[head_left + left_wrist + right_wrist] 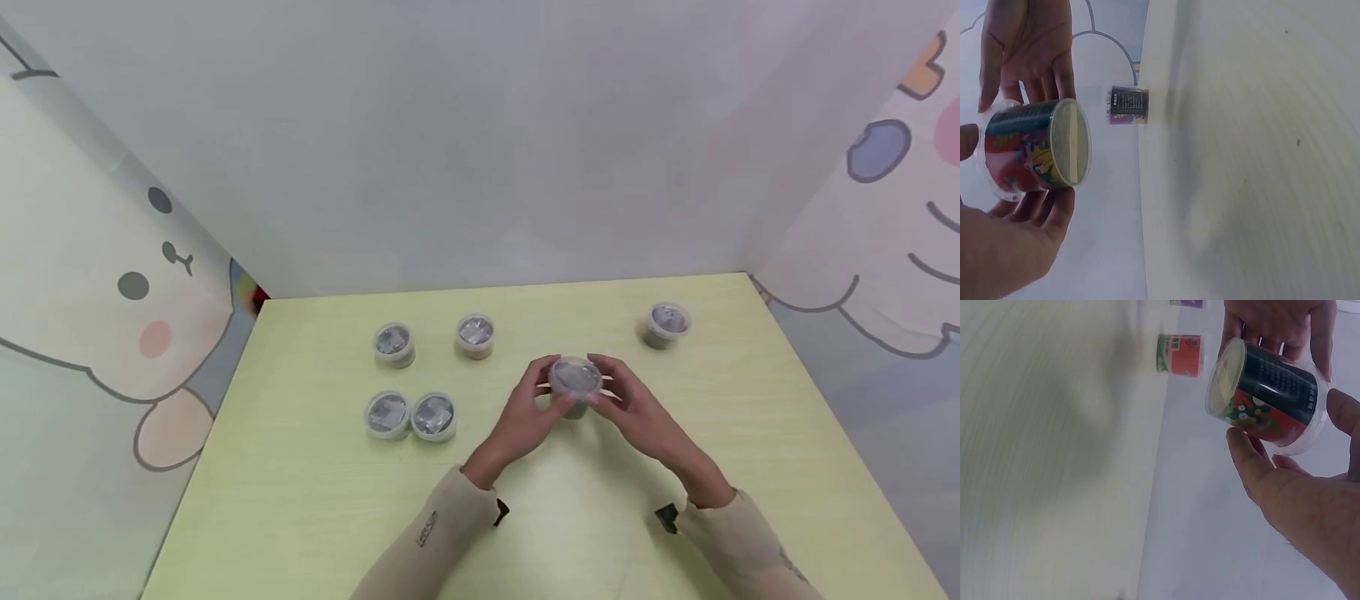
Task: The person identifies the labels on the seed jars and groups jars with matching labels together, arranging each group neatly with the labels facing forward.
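Note:
Both hands hold one lidded plastic tub [576, 377] between them over the table, right of the middle in the head view. My left hand [525, 417] grips its left side and my right hand [637, 415] its right side, with thumbs at the near edge of the lid. The left wrist view shows the tub [1025, 150] with a dark and red label printed with leaves, and its pale base off the table. In the right wrist view the tub [1266, 394] is tilted, with fingers at its side and a thumb by its clear lid.
On the pale yellow table [300, 508], two similar tubs touch at the near left, one of them a tub [434, 417]. Behind them stand a tub [393, 343] and another tub [476, 335]. One more tub [665, 323] stands back right. A grey wall [487, 167] closes the back.

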### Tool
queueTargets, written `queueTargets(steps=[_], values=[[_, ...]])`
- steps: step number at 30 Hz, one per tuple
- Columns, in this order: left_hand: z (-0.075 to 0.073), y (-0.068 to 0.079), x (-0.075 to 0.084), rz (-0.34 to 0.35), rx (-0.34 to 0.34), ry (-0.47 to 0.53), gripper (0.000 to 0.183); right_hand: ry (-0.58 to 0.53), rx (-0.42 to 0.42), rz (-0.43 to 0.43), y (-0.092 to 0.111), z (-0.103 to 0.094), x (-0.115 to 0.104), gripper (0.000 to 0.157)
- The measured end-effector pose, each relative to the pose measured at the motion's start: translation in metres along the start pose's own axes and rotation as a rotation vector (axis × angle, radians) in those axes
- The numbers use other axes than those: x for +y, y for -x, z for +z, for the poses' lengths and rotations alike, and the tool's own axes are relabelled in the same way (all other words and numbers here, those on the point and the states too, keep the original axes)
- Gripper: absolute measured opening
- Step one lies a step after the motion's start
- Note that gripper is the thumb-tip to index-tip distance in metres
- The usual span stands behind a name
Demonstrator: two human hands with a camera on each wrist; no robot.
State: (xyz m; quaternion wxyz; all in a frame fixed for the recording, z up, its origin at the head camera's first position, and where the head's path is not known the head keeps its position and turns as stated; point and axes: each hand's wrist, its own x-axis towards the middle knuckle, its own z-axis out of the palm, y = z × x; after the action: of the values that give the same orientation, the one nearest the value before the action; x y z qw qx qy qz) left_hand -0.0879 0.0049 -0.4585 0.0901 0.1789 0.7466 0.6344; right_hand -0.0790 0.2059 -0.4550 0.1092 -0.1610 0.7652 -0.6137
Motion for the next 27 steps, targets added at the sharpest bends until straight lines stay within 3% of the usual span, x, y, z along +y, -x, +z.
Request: queueTargets(steps=[4,13,21,27], values=[[-0.004,0.006,0.016,0.005,0.073,0.02,0.052,0.005,0.012,-0.007,-0.003,0.008,-0.002,0.054],[-0.001,0.004,-0.008,-0.028,0.177,0.03,0.053,-0.019,0.087,0.043,-0.01,0.022,-0.006,0.05],[-0.012,0.008,-0.006,-0.126,0.143,0.038,0.045,-0.049,0.033,0.113,-0.012,0.022,-0.006,0.048],[-0.025,0.016,0.023,-0.168,0.1,0.05,0.046,-0.1,-0.024,0.113,-0.013,0.024,-0.007,0.047]])
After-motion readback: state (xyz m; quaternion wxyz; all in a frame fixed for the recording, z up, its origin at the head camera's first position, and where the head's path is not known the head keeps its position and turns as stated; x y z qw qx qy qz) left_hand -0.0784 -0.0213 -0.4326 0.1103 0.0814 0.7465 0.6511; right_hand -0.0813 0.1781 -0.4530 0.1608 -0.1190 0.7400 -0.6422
